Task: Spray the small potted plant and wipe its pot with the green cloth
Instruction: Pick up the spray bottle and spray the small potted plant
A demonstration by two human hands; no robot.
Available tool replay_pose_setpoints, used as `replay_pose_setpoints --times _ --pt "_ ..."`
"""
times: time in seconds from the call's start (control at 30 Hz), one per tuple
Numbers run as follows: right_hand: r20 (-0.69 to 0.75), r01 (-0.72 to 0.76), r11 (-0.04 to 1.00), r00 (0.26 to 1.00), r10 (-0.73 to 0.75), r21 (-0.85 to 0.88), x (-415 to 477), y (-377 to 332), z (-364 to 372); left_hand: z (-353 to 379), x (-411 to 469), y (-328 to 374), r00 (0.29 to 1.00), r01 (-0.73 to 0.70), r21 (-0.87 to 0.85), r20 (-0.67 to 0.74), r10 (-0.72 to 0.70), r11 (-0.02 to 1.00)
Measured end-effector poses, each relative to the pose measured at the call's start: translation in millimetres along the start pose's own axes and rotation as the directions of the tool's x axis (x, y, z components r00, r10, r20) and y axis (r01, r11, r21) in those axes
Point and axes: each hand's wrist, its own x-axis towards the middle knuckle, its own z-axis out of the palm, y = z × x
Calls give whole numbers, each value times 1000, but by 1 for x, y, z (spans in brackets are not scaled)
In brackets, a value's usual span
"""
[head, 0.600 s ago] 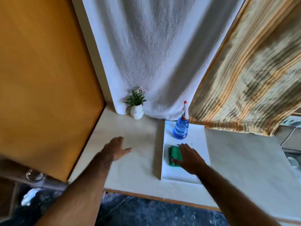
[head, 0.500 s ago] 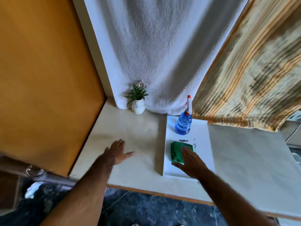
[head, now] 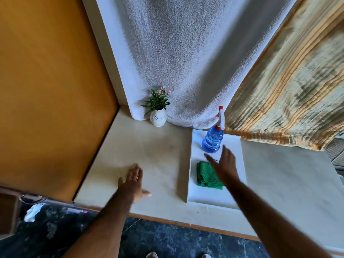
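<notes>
Currently, scene: a pale counter (head: 158, 149) is seen from above, set in a corner between an orange panel (head: 52, 86) on the left and a white textured curtain (head: 176, 53) at the back.
Plant: a small potted plant (head: 157, 107) with green leaves and a few pinkish flowers is placed upright at the back of the counter, against the curtain hem.
Pot: a white rounded pot (head: 158, 118) with a small blue mark is seen; nothing is in contact with it but the counter and curtain.
Tray: a white tray (head: 204, 198) is laid flat on the counter, right of centre.
Spray bottle: a blue spray bottle (head: 213, 140) with a white and red trigger head is stood upright at the far end of the tray.
Cloth: a folded green cloth (head: 206, 174) is laid on the tray, nearer than the bottle, partly covered by the right forearm.
Left hand: the left hand (head: 133, 183) is held flat over the bare counter left of the tray, fingers spread, nothing gripped; contact with the surface cannot be told.
Right hand: the right hand (head: 223, 162) is held above the tray between cloth and bottle, fingers apart and blurred, nothing held, near the bottle base but apart from it.
Side drape: a striped tan curtain (head: 288, 81) is hung at right.
Floor: a dark floor (head: 167, 243) is seen below the counter edge.
</notes>
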Motion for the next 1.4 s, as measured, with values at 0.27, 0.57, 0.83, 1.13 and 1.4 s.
replay_pose_setpoints --times 0.27,0.57,0.83,1.13,1.4 --pt "-114 80 922 993 -40 379 92 -47 -30 0 0 0 999 17 11 37 -18 1000" --pt "-203 118 818 979 -2 562 107 -42 -6 2 2 -1 998 25 35 49 -26 999" --pt "-164 296 820 955 -247 491 103 -91 -13 -1 7 -8 997 32 26 67 -33 999" --pt "19 321 824 928 -372 467 60 -151 52 1 13 -7 998 42 47 51 -44 998" --pt "71 237 812 944 -323 534 37 -135 96 5 18 -12 998 45 50 45 -48 998"
